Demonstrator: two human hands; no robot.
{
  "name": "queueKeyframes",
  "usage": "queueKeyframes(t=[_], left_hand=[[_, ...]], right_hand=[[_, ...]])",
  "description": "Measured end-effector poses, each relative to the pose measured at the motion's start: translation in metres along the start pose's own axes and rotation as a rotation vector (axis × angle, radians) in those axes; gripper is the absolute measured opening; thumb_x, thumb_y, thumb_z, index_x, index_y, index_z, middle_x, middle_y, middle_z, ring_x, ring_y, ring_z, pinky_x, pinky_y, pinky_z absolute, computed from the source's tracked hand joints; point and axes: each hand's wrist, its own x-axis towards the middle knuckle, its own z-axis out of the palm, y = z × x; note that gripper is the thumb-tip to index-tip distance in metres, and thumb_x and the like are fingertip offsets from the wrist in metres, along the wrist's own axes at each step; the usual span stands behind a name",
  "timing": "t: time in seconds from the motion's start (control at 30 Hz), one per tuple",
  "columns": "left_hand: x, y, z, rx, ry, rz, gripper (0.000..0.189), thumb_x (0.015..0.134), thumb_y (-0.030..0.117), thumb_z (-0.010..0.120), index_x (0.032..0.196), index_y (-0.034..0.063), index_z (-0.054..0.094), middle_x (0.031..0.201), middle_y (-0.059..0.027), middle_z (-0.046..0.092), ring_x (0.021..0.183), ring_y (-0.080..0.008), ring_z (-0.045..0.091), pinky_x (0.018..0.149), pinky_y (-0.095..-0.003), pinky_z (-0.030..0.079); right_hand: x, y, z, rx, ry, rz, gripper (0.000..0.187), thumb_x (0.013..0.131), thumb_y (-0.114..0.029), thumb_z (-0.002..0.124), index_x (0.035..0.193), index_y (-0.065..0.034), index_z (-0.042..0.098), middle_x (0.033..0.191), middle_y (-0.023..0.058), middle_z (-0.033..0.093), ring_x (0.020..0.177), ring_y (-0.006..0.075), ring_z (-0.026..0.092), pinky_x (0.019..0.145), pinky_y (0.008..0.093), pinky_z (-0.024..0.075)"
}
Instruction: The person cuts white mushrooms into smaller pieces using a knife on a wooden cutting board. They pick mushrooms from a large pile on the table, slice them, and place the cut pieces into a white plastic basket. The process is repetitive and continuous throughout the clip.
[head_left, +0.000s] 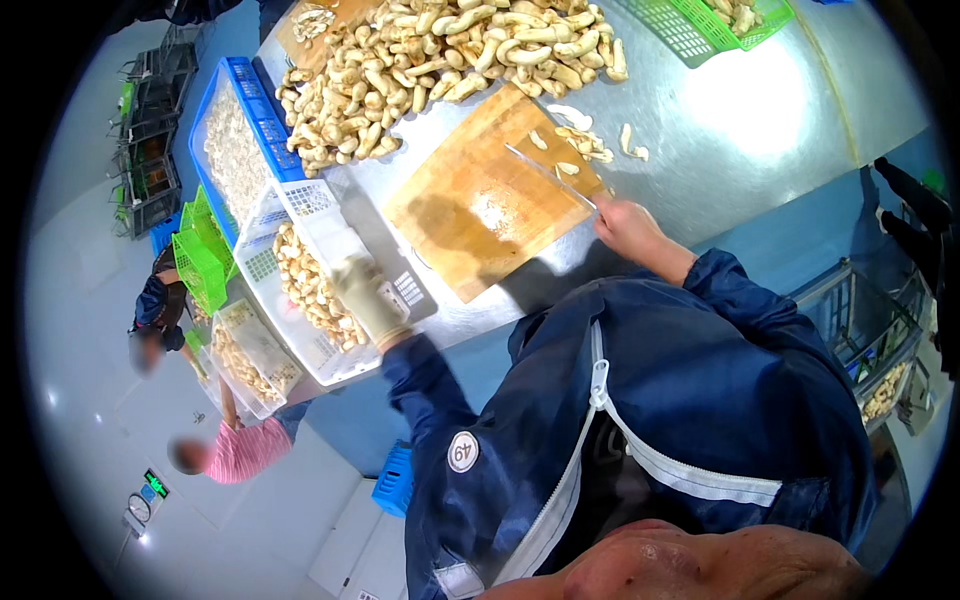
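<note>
My right hand (628, 229), bare, grips a knife (551, 176) whose blade lies over the right part of a wooden cutting board (450, 202). A few pale mushroom slices (568, 169) are scattered around the blade. At the board's right edge lies a small heap of trimmings (585, 144). My left hand (367, 296), in a pale glove, is at the near wall of a white plastic basket (262, 266). Motion blurs its fingers, so whether they hold anything is unclear. Inside the basket are many cut mushroom pieces (307, 289).
A large pile of whole mushrooms (450, 60) covers the far side of the steel table (720, 180). Beside it stands a blue crate (277, 150) of pale shreds. A green basket (686, 34) is at far right. Two people (247, 450) work around further baskets at left.
</note>
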Motion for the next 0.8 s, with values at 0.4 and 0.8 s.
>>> queueKeyframes(t=[0.4, 0.8], left_hand=[[0.042, -0.004, 0.216, 0.35, -0.565, 0.585, 0.04, 0.093, 0.014, 0.065, 0.131, 0.0014, 0.06, 0.12, -0.0194, 0.068, 0.104, -0.0307, 0.067, 0.089, -0.0384, 0.054], [0.071, -0.012, 0.288, 0.897, -0.613, 0.864, 0.039, 0.087, 0.024, 0.062, 0.126, 0.0218, 0.065, 0.114, -0.0179, 0.068, 0.101, -0.0378, 0.066, 0.086, -0.0483, 0.053]], right_hand=[[0.004, 0.003, -0.009, 0.014, -0.121, 0.098, 0.018, 0.086, -0.011, 0.057, 0.103, -0.0044, 0.056, 0.074, 0.0229, 0.065, 0.075, 0.0438, 0.066, 0.069, 0.0556, 0.0515], [0.007, 0.003, -0.017, 0.079, -0.149, 0.1, 0.026, 0.087, -0.013, 0.058, 0.111, -0.0033, 0.054, 0.076, 0.0231, 0.066, 0.076, 0.045, 0.065, 0.068, 0.0564, 0.0497]])
